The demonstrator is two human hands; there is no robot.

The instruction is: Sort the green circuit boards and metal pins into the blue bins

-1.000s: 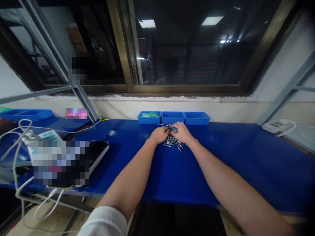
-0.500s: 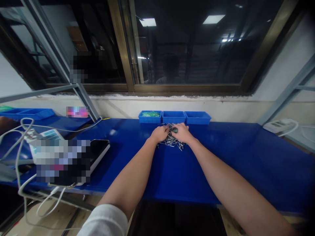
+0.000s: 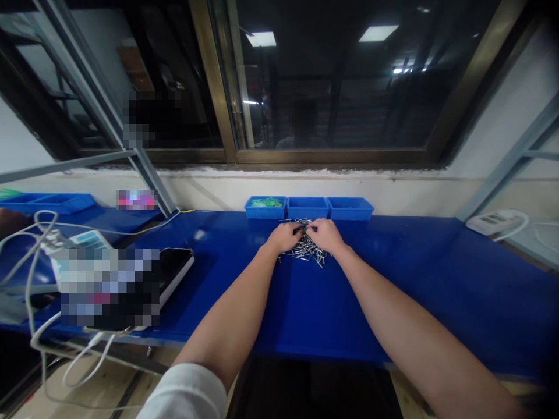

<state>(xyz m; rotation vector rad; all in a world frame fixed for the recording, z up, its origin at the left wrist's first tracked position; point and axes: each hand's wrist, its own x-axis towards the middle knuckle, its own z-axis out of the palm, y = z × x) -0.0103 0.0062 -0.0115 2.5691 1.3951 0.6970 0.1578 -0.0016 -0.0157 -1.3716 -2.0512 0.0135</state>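
A loose pile of thin, shiny metal pins or screws [image 3: 308, 251] lies on the blue tabletop [image 3: 305, 311]; their exact kind is too small to tell. My left hand [image 3: 285, 237] is at the pile's left side, fingers curled and closed. At the right side, my right hand [image 3: 325, 235] has its thumb and fingers drawn together in a pinch. The fingertips of both hands nearly meet above the pile, around something small and dark that I cannot make out.
Behind the pile stand three blue bins: the left bin [image 3: 265, 213] holds green-and-clear items, beside a middle bin [image 3: 308, 213] and a right bin [image 3: 350, 214]. At left lie a phone [image 3: 178, 262] and white cables [image 3: 31, 279]. A power strip [image 3: 491, 222] sits at right. Another person's hand [image 3: 13, 220] shows far left.
My right hand's fingers have closed in, and the fingertips of both hands are nearer each other. A dark greenish gap or item by the right thumb is less visible. The pile looks much the same.
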